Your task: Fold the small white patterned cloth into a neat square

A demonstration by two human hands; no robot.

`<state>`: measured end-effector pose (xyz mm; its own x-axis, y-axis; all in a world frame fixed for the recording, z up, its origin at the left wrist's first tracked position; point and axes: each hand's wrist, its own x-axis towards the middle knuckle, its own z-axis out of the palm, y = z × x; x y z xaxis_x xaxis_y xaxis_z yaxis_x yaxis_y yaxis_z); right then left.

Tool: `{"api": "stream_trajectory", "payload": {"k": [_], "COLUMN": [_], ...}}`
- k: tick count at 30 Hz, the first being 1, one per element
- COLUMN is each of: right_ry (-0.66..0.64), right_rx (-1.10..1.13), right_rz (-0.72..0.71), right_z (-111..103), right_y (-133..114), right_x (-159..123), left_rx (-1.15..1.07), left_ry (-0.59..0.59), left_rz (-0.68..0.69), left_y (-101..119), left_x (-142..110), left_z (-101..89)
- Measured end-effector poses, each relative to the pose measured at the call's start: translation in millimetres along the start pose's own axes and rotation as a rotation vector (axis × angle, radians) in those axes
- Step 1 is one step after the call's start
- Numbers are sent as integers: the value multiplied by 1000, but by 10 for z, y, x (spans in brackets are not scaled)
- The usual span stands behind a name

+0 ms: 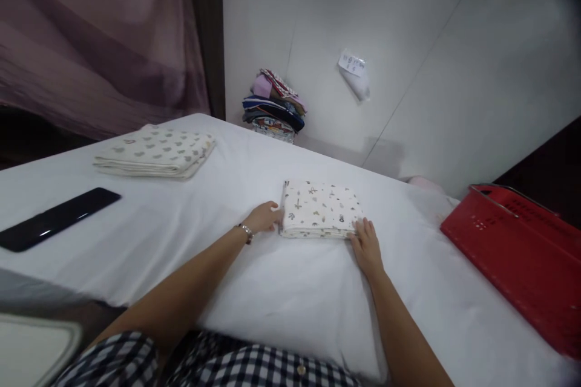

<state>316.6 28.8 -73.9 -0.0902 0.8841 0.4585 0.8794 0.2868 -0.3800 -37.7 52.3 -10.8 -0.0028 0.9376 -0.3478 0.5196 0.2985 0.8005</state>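
In front of me on the white-covered table a folded white cloth [320,208] with small brown and grey prints lies flat. My left hand [264,217], with a bracelet at the wrist, is at its left edge, fingers apart and loosely bent. The fingertips of my right hand [367,247] rest on the near right corner, stretched out rather than gripping. Farther left lies another folded cloth [157,151], cream with grey leaf-like prints, away from both hands.
A black phone-like slab [59,217] lies at the left on the white sheet [290,290]. To the right stands a red plastic basket [512,254]. Beyond the far edge is a stack of folded fabrics [273,109] against the wall, where a labelled plastic packet [355,75] hangs.
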Motion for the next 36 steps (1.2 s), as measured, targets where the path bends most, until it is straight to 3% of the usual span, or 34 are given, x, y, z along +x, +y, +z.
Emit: {"api": "stream_trajectory", "payload": {"k": [7,17,25,31,36], "right_ry": [-81,-72,-82,-88,-71], "right_rx": [132,145,155,154,158], "right_rz": [190,191,209,218,204], "right_z": [-33,-17,-44,-33,-41], "right_y": [-31,-4,-42,-37,-28], "right_x": [-14,-13,-16,-14,-4], "left_rx": [307,343,351,322,245], "left_ry": [204,244,274,318,284], "left_rz": [102,259,317,259,163], "left_y": [109,281,247,297,304], "left_x": [624,1236,1354,1377,1295], "left_z": [-315,-144,-228,-203,-213]}}
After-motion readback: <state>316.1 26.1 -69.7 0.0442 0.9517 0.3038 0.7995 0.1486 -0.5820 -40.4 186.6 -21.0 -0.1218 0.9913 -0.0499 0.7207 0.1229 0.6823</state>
